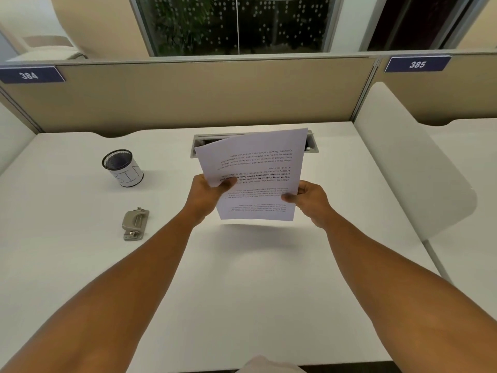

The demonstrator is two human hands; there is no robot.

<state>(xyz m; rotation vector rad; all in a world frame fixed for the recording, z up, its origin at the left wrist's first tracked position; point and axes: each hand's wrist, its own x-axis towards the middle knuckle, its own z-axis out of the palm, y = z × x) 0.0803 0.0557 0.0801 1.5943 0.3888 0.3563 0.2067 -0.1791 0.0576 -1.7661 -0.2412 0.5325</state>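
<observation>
I hold the white printed paper sheets [255, 173] up above the white desk [242, 278], my left hand [208, 193] pinching their left edge and my right hand [309, 197] pinching their right edge, thumbs on the printed face.

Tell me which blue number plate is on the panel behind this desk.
The 384 plate, at the top left corner of that panel; the 385 plate hangs beyond the divider post, above the neighbouring desk.

Plates [29, 75] "384", [417, 64] "385"; cup [128, 173] "BIN".
</observation>
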